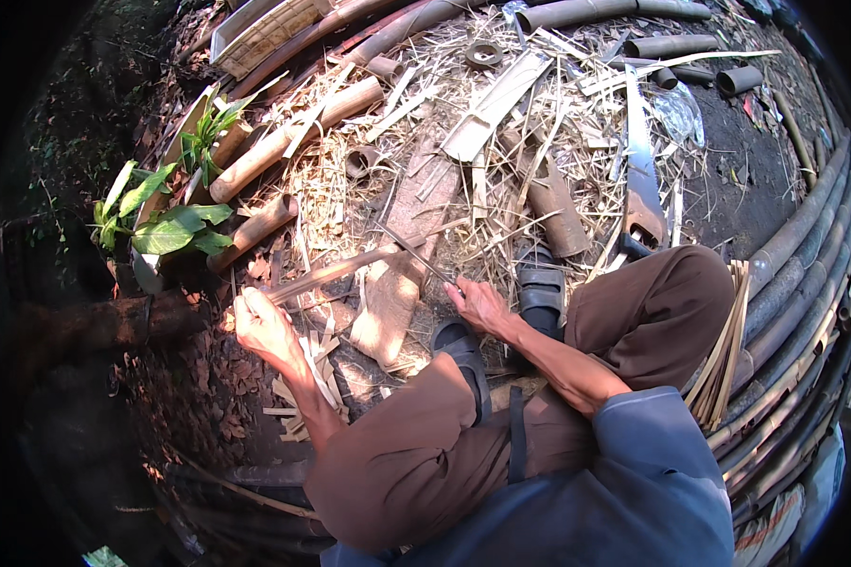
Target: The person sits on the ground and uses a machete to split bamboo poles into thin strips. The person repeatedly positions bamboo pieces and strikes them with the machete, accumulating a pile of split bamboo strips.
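My left hand is closed round the near end of a split bamboo strip, which slants up to the right over the ground. In my right hand is a thin knife, its narrow blade pointing up and left. The blade crosses the strip near the strip's far end; I cannot tell if they touch. The knife's handle is hidden in my fingers. Beneath both lies a worn wooden board, resting lengthwise between my left hand and my sandalled feet.
A handsaw lies right of the board, near a bamboo section. Shavings cover the ground. Cut bamboo poles and a leafy plant are at left. Long poles curve along the right, beside a bundle of strips.
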`<state>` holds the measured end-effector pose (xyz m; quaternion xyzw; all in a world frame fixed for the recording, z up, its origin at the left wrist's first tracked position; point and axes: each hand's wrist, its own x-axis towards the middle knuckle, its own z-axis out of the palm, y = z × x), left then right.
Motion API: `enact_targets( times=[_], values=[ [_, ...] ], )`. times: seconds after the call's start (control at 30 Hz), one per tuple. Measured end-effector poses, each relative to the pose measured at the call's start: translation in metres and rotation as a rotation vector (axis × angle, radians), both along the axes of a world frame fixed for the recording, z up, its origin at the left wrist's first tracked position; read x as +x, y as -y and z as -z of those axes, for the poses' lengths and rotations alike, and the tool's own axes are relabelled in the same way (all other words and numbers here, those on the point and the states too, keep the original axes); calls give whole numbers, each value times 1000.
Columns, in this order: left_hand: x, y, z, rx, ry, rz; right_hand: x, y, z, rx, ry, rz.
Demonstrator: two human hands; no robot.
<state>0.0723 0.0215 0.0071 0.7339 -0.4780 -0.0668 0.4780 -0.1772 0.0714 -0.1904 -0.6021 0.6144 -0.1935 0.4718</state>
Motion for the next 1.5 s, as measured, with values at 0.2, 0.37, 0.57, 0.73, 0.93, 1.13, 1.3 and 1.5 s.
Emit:
enact_targets(
  times=[0.2,0.37,0.57,0.73,0.93,1.13,1.3,1.5],
  values=[
    [20,30,21,-102,242,70,-13,5,28,220,152,141],
    [-37,76,68,-270,-343,263,-20,-1,6,195,277,256],
    [-66,59,67,-465,-719,572,-10,5,-137,88,536,122],
    [-97,43,55,-311,-983,660,-23,9,-202,-55,493,42],
    [-111,23,60,-283,-1041,854,-11,0,-266,119,702,52],
    [-109,14,71,-170,-1099,945,-2,1,-264,227,706,111],
    [-108,15,82,-151,-1055,967,0,-1,-267,301,743,123],
    [-110,13,71,-183,-1068,968,1,-2,-271,303,723,108]
  ],
)
